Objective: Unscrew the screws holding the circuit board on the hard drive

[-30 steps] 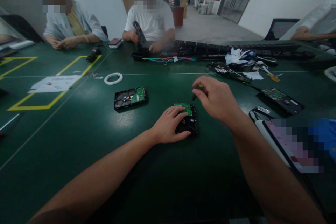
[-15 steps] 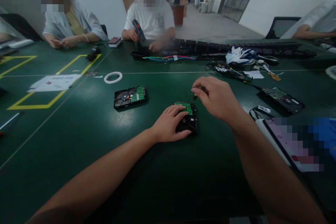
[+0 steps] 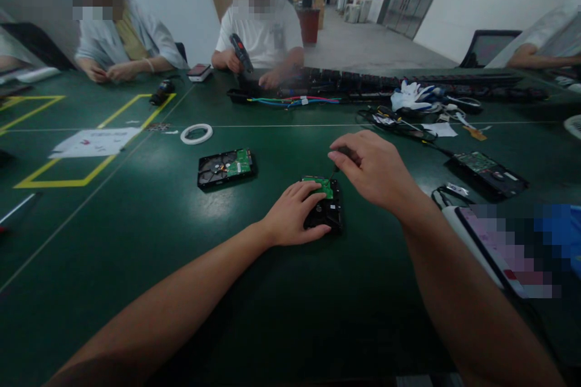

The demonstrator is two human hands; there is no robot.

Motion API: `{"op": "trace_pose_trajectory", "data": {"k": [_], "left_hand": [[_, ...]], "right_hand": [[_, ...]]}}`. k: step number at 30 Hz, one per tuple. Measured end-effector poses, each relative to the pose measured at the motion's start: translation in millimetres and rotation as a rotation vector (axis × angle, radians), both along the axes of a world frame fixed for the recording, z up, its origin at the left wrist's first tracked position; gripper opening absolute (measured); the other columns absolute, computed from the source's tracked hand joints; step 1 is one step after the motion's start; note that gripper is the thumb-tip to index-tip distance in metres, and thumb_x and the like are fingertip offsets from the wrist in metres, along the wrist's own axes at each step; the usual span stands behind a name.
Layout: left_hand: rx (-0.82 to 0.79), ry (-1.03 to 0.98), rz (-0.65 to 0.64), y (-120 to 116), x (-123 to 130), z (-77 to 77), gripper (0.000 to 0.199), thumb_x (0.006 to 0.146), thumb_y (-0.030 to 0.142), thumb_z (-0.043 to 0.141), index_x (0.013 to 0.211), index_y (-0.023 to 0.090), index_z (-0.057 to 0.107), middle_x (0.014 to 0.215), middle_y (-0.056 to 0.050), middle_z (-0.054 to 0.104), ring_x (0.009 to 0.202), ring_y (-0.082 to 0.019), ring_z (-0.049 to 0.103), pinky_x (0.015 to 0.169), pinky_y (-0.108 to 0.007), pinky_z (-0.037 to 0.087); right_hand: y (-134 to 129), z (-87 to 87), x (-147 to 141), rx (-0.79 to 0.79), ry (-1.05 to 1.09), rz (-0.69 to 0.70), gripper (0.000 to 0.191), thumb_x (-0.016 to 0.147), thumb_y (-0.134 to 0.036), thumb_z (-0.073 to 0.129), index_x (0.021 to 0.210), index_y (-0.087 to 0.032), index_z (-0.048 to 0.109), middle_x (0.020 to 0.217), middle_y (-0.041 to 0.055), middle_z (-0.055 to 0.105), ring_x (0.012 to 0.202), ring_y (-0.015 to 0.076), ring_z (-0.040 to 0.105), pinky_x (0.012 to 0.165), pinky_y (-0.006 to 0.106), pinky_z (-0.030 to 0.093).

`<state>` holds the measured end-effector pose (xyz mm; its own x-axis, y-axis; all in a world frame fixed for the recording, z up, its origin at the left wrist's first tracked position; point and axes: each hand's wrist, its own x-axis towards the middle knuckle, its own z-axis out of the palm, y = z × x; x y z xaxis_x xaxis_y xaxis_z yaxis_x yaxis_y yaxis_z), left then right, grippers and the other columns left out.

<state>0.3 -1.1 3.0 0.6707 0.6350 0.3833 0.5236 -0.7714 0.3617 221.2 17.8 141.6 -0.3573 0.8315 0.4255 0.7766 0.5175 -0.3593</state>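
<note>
A hard drive (image 3: 333, 216) with a green circuit board facing up lies on the table in front of me. My left hand (image 3: 295, 214) rests across its left part, fingers spread over the board and thumb near its closer edge. My right hand (image 3: 370, 166) is above the drive's far right corner, fingers closed round a small screwdriver (image 3: 333, 170). The fingers hide most of its handle. Its thin shaft points down at the drive's far edge; whether the tip sits in a screw cannot be made out. To the left lies a second hard drive (image 3: 226, 168), circuit board up.
A white tape roll (image 3: 196, 133) lies beyond the second drive. Another drive (image 3: 488, 174) with a cable lies right, near a tablet-like device (image 3: 494, 248). Cables and gloves (image 3: 413, 97) are piled farther back. Across the table, a person holds a power drill (image 3: 241, 52).
The fingers of my right hand have shifted slightly on the screwdriver, hiding more of its handle. My left hand and the hard drive stay in place.
</note>
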Motion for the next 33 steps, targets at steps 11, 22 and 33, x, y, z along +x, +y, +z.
{"op": "trace_pose_trajectory", "data": {"k": [11,22,33], "left_hand": [[-0.011,-0.012,-0.002,1.0,0.2,-1.3,0.073,0.096,0.065,0.072,0.153,0.023,0.054,0.159,-0.018,0.053,0.152,-0.04,0.05,0.129,-0.064,0.04],[-0.006,-0.002,0.001,0.6,1.0,-1.0,0.074,0.096,0.066,0.072,0.153,0.021,0.055,0.159,-0.019,0.054,0.152,-0.04,0.05,0.13,-0.064,0.04],[-0.021,-0.016,0.001,-0.2,0.9,0.6,0.072,0.095,0.064,0.073,0.153,0.025,0.055,0.159,-0.018,0.054,0.152,-0.041,0.05,0.129,-0.066,0.04]], "right_hand": [[-0.9,-0.7,0.8,-0.038,0.012,-0.04,0.025,0.102,-0.019,0.053,0.121,-0.019,0.068,0.113,0.0136,0.079,0.099,0.0299,0.072,0.091,0.043,0.051],[-1.4,2.2,-0.3,-0.007,-0.027,0.015,0.016,0.103,-0.022,0.055,0.103,-0.022,0.071,0.106,0.0116,0.075,0.103,0.0301,0.068,0.094,0.045,0.051],[-2.7,1.7,-1.5,-0.002,-0.019,0.048,0.04,0.1,-0.015,0.05,0.132,-0.019,0.074,0.138,0.0141,0.076,0.128,0.033,0.07,0.111,0.049,0.052]]}}
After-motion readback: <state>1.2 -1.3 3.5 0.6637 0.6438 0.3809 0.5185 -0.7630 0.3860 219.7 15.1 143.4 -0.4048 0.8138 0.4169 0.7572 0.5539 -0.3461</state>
